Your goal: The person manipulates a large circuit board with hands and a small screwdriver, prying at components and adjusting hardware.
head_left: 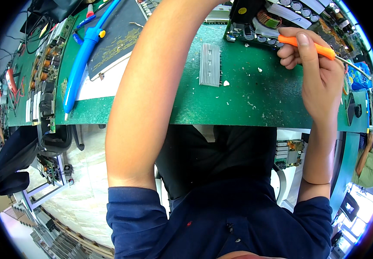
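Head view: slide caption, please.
Right hand holding an orange-handled screwdriver near a circuit board; finned heat sink on green bench.

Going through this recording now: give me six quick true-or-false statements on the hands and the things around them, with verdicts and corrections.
1. The right hand holds an orange-handled screwdriver. True.
2. The left hand shows in full over the bench. False: the left forearm runs off the upper edge, and that hand is out of view.
3. A ribbed grey metal piece lies on the green tabletop. True.
4. The screwdriver touches the ribbed piece. False: the two are apart.
5. Small white bits lie on the tabletop. True.
6. The blue pen-shaped tool lies right of the ribbed piece. False: it lies to its left.
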